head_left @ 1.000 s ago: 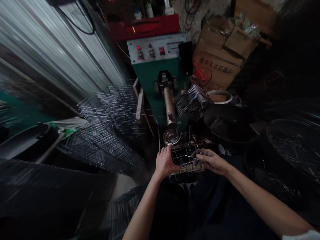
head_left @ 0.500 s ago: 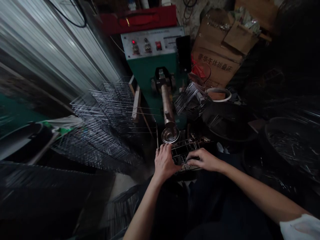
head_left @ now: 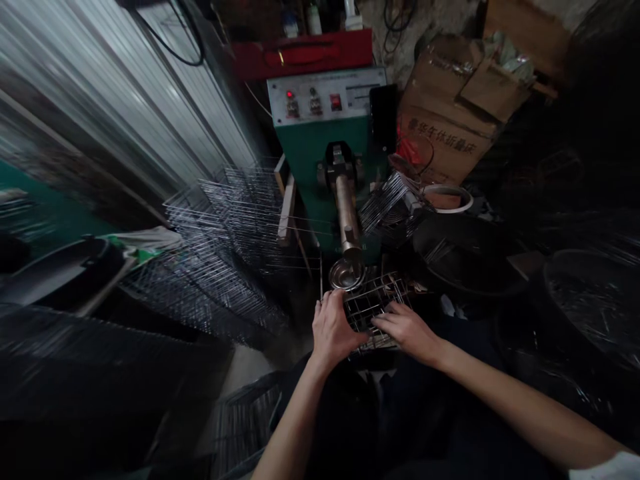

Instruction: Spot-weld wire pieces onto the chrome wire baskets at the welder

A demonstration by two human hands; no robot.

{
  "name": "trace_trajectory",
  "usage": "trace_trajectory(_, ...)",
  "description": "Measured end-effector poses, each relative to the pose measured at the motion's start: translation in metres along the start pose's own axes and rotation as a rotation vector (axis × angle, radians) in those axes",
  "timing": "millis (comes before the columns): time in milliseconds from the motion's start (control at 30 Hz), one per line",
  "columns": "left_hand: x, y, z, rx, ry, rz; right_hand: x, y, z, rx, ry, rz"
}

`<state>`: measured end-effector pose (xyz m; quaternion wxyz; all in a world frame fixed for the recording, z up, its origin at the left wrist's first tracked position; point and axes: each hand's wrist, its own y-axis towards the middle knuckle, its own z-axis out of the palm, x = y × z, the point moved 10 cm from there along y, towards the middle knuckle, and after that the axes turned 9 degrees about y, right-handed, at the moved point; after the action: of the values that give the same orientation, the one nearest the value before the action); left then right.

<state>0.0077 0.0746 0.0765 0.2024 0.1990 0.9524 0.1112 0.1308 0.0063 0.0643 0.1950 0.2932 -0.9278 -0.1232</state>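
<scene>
In front of my body is a small wire rack (head_left: 367, 298) of thin crossed metal rods. My left hand (head_left: 334, 330) grips its left end, thumb on the near side and fingers at the far side. My right hand (head_left: 411, 337) reaches over the rack's right part, fingers drawn together with the tips down at the wires; what they pinch, if anything, is too small to tell. Just beyond the rack is a round metal cup (head_left: 345, 275) under the thick metal arm (head_left: 346, 207) of a green machine (head_left: 303, 150).
Stacked wire grids (head_left: 220, 233) stand to the left. More bent wire pieces (head_left: 387, 203) lie right of the machine, near a dark round basin (head_left: 465, 257). A second tub (head_left: 595, 307) with thin rods is further right. Behind stands a cardboard box (head_left: 443, 120).
My right hand's fingers have straightened somewhat and lie over the wires. The left hand keeps its grip on the rack. The whole view has shifted, with the scene lower and further right.
</scene>
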Motion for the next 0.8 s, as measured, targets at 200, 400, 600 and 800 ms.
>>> trace_trajectory(200,0.003,0.011,-0.003,-0.014,0.017,0.000,-0.009,0.016,0.001,0.043,0.047,0.031)
trace_trajectory(400,0.003,0.006,-0.010,-0.028,-0.003,0.014,-0.002,0.015,-0.002,0.040,0.087,-0.008)
trace_trajectory(600,0.007,0.005,-0.014,-0.013,-0.008,0.013,0.004,0.020,-0.003,0.062,0.100,-0.028)
trace_trajectory(800,0.009,0.009,-0.017,-0.033,-0.045,0.010,0.003,0.022,-0.007,0.025,0.087,-0.072)
